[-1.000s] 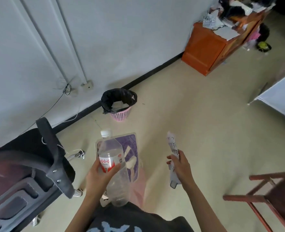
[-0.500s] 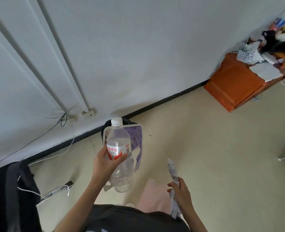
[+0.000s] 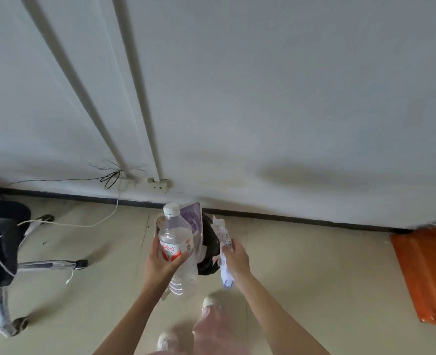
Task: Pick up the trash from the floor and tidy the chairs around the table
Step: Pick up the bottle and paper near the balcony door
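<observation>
Two hands hover lower centre above the bin (image 3: 209, 242); left hand (image 3: 160, 262) grips bottle (image 3: 177, 245) and packet (image 3: 193, 219), right hand (image 3: 237, 257) pinches paper (image 3: 223, 237); a careless release could miss the bin.

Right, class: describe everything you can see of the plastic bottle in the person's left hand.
The plastic bottle is clear, looks empty, and has a white screw cap and a red-and-white label with red characters. Its base is ribbed. It tilts slightly, cap away from the person, held above the floor. The left hand grips it around the label, fingers curled across the front. A flat purple-printed package lies right behind it, held with it, above the black-lined bin.
</observation>
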